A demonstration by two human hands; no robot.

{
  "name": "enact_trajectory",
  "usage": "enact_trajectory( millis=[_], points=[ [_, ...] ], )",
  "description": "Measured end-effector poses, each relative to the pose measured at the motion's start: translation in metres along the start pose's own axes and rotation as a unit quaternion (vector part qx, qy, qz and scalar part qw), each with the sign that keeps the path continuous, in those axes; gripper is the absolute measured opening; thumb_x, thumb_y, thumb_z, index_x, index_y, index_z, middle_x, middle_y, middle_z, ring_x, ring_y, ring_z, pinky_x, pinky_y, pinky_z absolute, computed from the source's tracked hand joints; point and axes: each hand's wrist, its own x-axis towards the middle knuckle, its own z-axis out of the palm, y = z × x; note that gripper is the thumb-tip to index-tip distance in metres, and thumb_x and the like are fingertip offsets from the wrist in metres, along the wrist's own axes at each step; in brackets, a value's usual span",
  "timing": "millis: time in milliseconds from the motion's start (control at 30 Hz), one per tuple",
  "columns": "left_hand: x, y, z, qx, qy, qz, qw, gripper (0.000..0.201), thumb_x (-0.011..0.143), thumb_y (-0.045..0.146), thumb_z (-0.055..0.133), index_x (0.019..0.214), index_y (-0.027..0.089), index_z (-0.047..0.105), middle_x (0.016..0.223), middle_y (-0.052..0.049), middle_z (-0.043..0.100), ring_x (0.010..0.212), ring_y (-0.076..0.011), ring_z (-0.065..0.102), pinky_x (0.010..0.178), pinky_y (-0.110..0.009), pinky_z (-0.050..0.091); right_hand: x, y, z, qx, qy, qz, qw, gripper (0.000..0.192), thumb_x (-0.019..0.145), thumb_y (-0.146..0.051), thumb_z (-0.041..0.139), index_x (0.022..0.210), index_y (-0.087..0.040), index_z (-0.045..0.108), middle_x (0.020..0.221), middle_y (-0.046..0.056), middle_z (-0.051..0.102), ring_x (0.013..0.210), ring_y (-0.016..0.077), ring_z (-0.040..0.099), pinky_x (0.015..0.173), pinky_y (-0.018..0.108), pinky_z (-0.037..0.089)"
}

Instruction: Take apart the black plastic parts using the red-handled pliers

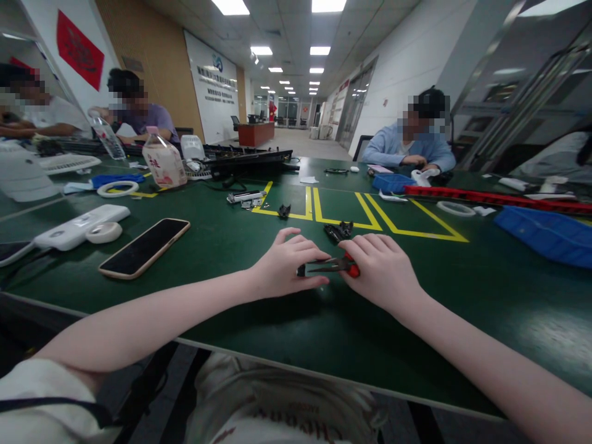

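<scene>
Both hands rest on the green counter, close together near its front edge. Right hand is closed around red-handled pliers, tips pointing left. Left hand is curled, fingertips pinching a small dark part right at the pliers' tips; the part is too small to identify. It looks like one piece is mid-work, gripped but not released.

Just beyond the hands lies a little cluster of black parts, and another black bit sits on the yellow floor-tape lines. I can't tell which of these are finished.

Left of the hands: a phone face up, a white power strip, a tape roll.

Further back: a bottle, black keyboards, a blue bin on the right, and other people seated at the far side.
</scene>
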Motion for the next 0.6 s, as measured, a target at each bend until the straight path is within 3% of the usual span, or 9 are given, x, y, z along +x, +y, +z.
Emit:
enact_trajectory(
  millis=[267, 600],
  points=[
    [0.001, 0.002, -0.008, 0.104, 0.004, 0.035, 0.994, 0.025, 0.1, 0.039, 0.054, 0.11, 0.024, 0.071, 0.095, 0.0, 0.077, 0.094, -0.0173, 0.067, 0.113, -0.041, 0.031, 0.001, -0.008, 0.0, 0.044, -0.021, 0.022, 0.999, 0.029, 0.085, -0.029, 0.059, 0.111, -0.017, 0.063, 0.101, 0.013, 0.069, 0.097, 0.0298, 0.06, 0.087, 0.04, 0.042],
    [0.0, -0.003, -0.02, 0.142, 0.029, 0.027, 0.989, 0.018, 0.098, 0.035, 0.06, 0.11, 0.028, 0.071, 0.096, 0.003, 0.078, 0.093, -0.0164, 0.068, 0.114, -0.043, 0.029, -0.005, -0.001, 0.006, 0.063, 0.047, 0.014, 0.997, 0.044, 0.081, -0.033, 0.062, 0.122, -0.016, 0.057, 0.107, 0.013, 0.065, 0.101, 0.0301, 0.059, 0.091, 0.041, 0.04]
  ],
)
